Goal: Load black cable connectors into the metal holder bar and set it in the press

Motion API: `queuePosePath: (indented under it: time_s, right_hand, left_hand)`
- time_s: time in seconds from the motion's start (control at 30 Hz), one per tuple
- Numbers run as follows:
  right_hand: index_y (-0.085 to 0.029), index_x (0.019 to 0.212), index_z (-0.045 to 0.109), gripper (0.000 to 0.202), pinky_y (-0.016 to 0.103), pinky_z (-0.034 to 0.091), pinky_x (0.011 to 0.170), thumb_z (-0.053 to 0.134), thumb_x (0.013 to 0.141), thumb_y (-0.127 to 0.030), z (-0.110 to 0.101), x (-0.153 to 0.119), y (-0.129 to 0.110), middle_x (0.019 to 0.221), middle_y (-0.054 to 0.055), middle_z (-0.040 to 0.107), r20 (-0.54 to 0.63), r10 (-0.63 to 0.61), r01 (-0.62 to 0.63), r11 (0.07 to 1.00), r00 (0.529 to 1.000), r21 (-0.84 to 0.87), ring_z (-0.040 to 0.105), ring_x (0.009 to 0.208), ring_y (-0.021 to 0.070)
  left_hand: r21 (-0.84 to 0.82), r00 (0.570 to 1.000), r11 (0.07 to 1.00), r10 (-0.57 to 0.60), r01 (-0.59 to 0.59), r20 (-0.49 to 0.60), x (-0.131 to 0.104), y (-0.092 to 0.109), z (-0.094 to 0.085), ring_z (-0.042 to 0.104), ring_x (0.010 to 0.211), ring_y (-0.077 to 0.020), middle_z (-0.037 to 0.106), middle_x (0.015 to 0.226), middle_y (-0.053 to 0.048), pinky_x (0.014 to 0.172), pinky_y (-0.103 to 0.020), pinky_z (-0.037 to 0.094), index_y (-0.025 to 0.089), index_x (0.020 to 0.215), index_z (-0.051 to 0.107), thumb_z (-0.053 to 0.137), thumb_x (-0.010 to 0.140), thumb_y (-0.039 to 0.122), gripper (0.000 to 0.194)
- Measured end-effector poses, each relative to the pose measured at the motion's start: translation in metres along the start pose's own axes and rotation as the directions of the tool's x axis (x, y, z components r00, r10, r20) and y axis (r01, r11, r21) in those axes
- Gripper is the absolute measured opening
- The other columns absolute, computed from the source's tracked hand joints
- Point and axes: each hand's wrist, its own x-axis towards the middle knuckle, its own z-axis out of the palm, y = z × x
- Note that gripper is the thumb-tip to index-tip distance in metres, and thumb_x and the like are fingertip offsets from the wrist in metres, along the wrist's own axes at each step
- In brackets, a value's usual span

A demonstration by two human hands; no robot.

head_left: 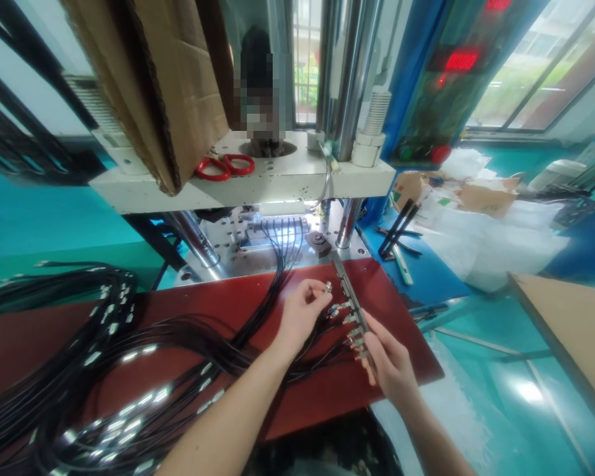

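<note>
The left hand [300,317], in the lower middle of the frame, pinches a small metal connector [328,287] between thumb and fingertips, its grip clenched on that piece. Just to its right, the right hand [389,360] grasps the lower end of a narrow dark bar [350,299] that runs up and to the left over the red mat [218,311]. Several more connectors [353,330] sit in a row along the bar's left edge, each on a thin black cable.

The cables [272,291] fan from the hands two ways: one bunch rises to a lit fixture [277,228] at the centre of the frame, under the press's white plate [258,182]; the rest sweep across the mat into a thick tangled bundle [79,370] at lower left.

On the plate lie red scissors [224,165], beside a leaning cardboard sheet [153,86]. Right of the mat, on the blue surface [436,277], lie dark hand tools [399,231]. Behind them are white plastic bags [496,231]. A red digital display [460,61] glows at upper right.
</note>
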Motion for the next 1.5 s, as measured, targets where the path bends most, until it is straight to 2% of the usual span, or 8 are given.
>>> queuePosePath:
  time_s: [0.07,0.23,0.43,0.57,0.83,1.03,1.2,1.5]
  right_hand:
    - [-0.015,0.130,0.040,0.054,0.018,0.034,0.032,0.046,0.085,-0.043,-0.001,0.000,0.000,0.049,-0.005,0.051,-0.009,-0.004,0.004,1.000,1.000,0.025,0.039,0.033,0.0065]
    - [-0.015,0.129,0.042,0.054,0.019,0.034,0.032,0.046,0.084,-0.044,-0.003,0.000,0.000,0.047,-0.005,0.051,0.026,0.011,-0.012,0.999,1.000,0.033,0.040,0.032,0.0071]
    - [-0.016,0.128,0.043,0.051,0.018,0.034,0.032,0.047,0.085,-0.042,-0.007,-0.001,0.001,0.046,-0.005,0.050,0.087,-0.014,0.012,1.000,0.996,0.026,0.040,0.032,0.0061]
    - [-0.016,0.129,0.042,0.049,0.018,0.036,0.034,0.045,0.086,-0.040,-0.008,0.000,0.004,0.046,-0.006,0.049,0.107,-0.037,0.036,0.999,0.994,0.016,0.039,0.033,0.0060]
    - [-0.019,0.130,0.042,0.050,0.019,0.036,0.033,0.045,0.085,-0.040,-0.003,0.000,0.007,0.049,-0.005,0.047,0.087,-0.089,0.104,0.975,0.992,-0.195,0.040,0.034,0.0072]
    - [-0.017,0.127,0.046,0.051,0.019,0.032,0.032,0.049,0.083,-0.042,-0.004,-0.002,0.001,0.049,-0.004,0.051,0.069,-0.032,0.033,0.999,0.997,-0.014,0.040,0.034,0.0074]
    - [-0.015,0.121,0.052,0.051,0.018,0.026,0.029,0.054,0.079,-0.044,-0.003,-0.004,-0.005,0.046,-0.004,0.051,0.029,0.022,-0.025,0.994,0.999,0.103,0.037,0.031,0.0068]
    - [-0.015,0.122,0.051,0.050,0.018,0.025,0.030,0.055,0.079,-0.043,-0.004,-0.004,-0.007,0.046,-0.004,0.051,0.044,0.030,-0.037,0.989,0.999,0.145,0.036,0.031,0.0064]
  left_hand:
    - [0.017,0.998,1.000,0.021,-0.020,-0.051,0.001,-0.001,-0.002,0.045,0.059,-0.0083,0.051,0.065,0.003,0.058,-0.020,0.036,0.016,0.075,0.054,0.063,0.065,0.027,0.017]
    - [0.117,0.998,0.992,-0.052,0.049,0.028,-0.002,0.003,0.001,0.036,0.044,-0.0060,0.044,0.049,0.005,0.046,-0.019,0.028,0.016,0.061,0.049,0.054,0.072,0.034,0.021]
    - [-0.035,0.963,0.970,-0.236,0.242,0.132,-0.002,0.014,0.003,0.031,0.037,-0.0040,0.041,0.042,0.006,0.038,-0.018,0.020,0.016,0.052,0.042,0.057,0.065,0.035,0.028]
    - [-0.082,0.945,0.952,-0.277,0.294,0.174,0.000,0.014,0.003,0.028,0.034,-0.0038,0.039,0.039,0.007,0.036,-0.019,0.017,0.017,0.050,0.040,0.058,0.063,0.036,0.029]
    - [0.051,0.997,0.996,-0.079,0.078,0.006,-0.004,0.004,0.006,0.032,0.042,-0.0057,0.040,0.043,0.006,0.045,-0.020,0.025,0.017,0.050,0.042,0.056,0.067,0.031,0.026]
    - [0.216,0.990,0.974,0.042,-0.070,0.131,-0.003,0.016,-0.006,0.037,0.051,-0.0085,0.041,0.051,0.004,0.051,-0.022,0.027,0.017,0.052,0.041,0.042,0.079,0.036,0.033]
    - [0.046,0.936,0.985,-0.175,0.169,0.306,0.000,0.021,-0.010,0.028,0.044,-0.0072,0.031,0.050,0.006,0.043,-0.022,0.020,0.018,0.054,0.034,0.044,0.075,0.037,0.030]
    - [-0.041,0.906,0.977,-0.176,0.207,0.384,-0.002,0.016,-0.014,0.034,0.049,-0.0079,0.038,0.055,0.004,0.048,-0.020,0.026,0.017,0.061,0.043,0.042,0.078,0.047,0.034]
